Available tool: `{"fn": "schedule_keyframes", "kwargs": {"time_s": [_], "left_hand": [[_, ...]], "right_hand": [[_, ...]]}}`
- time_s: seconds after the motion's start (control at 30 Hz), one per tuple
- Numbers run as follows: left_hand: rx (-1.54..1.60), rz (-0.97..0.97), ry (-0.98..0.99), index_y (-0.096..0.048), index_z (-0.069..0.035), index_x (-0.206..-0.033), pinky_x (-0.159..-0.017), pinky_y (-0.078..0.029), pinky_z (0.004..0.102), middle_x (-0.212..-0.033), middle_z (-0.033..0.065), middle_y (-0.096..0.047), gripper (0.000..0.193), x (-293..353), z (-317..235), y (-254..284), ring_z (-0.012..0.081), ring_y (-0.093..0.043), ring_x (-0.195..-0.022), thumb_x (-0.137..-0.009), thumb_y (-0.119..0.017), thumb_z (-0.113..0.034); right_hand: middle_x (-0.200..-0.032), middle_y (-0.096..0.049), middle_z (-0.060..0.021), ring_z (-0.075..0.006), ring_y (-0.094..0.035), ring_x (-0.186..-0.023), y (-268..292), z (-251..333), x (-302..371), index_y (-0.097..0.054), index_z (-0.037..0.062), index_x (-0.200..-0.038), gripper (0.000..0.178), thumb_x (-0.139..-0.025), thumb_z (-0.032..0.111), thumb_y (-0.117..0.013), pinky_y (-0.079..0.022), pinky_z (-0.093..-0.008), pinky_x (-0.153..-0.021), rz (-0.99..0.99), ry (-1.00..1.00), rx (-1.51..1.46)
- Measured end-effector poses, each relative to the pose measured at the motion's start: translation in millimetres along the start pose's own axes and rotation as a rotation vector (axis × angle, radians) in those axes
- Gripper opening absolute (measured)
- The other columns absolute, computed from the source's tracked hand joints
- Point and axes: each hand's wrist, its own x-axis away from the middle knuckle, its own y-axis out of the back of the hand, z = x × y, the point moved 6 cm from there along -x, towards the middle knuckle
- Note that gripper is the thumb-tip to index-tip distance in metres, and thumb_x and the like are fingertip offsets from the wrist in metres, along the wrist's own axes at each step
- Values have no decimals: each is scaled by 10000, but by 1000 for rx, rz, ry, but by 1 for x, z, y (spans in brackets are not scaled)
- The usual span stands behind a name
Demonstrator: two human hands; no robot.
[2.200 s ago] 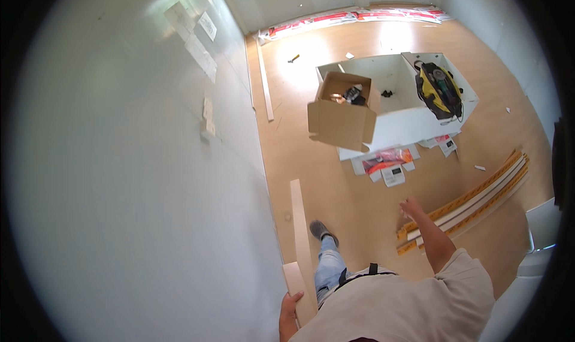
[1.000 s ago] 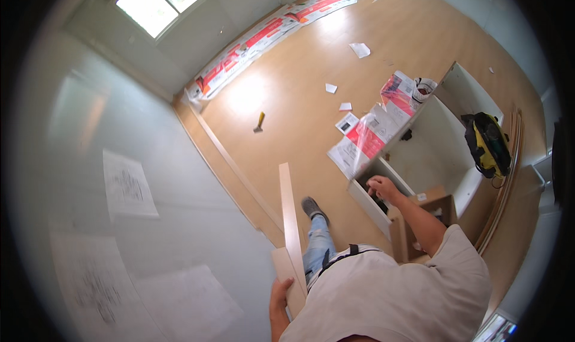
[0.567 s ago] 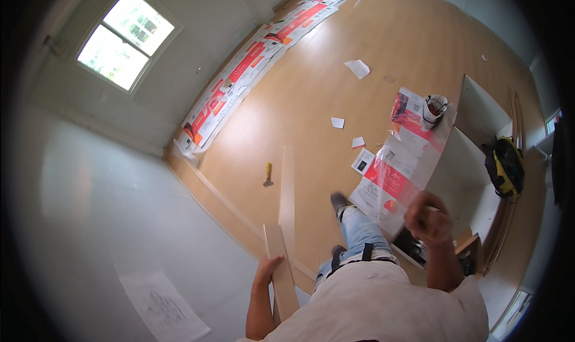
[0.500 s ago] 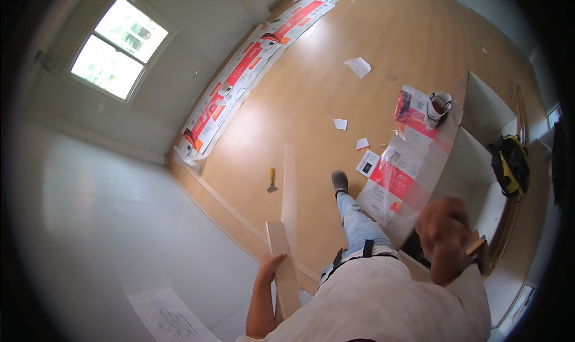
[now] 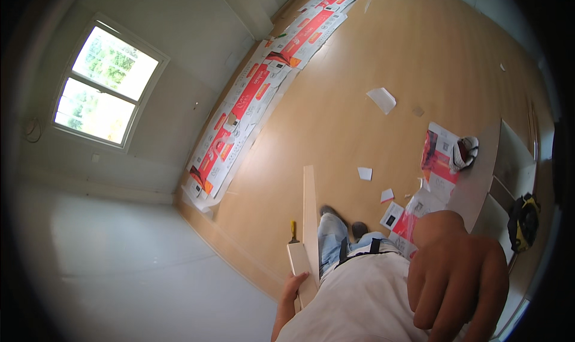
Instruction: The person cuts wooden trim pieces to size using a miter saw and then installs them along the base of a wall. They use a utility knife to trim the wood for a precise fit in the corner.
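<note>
My left hand [image 5: 293,286] is wrapped round a pale wooden board [image 5: 297,259] at the lower middle, close to my side. A longer, narrow light strip [image 5: 309,207] runs beside it toward the far floor. Just past the board's end lies a yellow-handled tool [image 5: 293,229], its broad head partly hidden. My right hand [image 5: 458,276] looms large at the lower right, back of the hand upward, fingers curled downward. Whatever it may hold is hidden behind the fingers.
Printed red-and-white cardboard sheets [image 5: 242,105] line the left wall below a window [image 5: 108,84]. More cardboard [image 5: 442,156] and a striped bundle [image 5: 463,153] lie at right, beside a white open cabinet [image 5: 518,150] with a black-and-yellow bag [image 5: 524,222]. Paper scraps [image 5: 382,100] dot the wood-look floor.
My right hand has risen toward the camera and now looks much larger. The view has shifted, so the window and board sit elsewhere. My left hand keeps hold of the board; both feet now show.
</note>
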Motion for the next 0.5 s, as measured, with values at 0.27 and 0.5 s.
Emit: {"fn": "schedule_keyframes", "kwargs": {"time_s": [0.27, 0.5], "left_hand": [[-298, -32, -83, -624, 59, -1162, -667, -577, 366, -968, 154, -717, 417, -243, -208, 10, 232, -703, -803, -847, -782, -163], [-267, -24, -171, -654, 65, -1084, -638, -560, 351, -911, 134, -717, 335, -354, -463, -7, 199, -698, -787, -823, -738, -128]], "right_hand": [[-901, -633, -377, -310, -553, -576, 229, -59, -77, -615, -132, -1111, 172, -982, -65, -523, -402, -324, -455, 126, -63, -117], [-961, -637, -378, -317, -588, -614, 421, -83, -166, -620, -104, -1129, 178, -1002, -24, -524, -426, -334, -491, 248, -71, -163]]}}
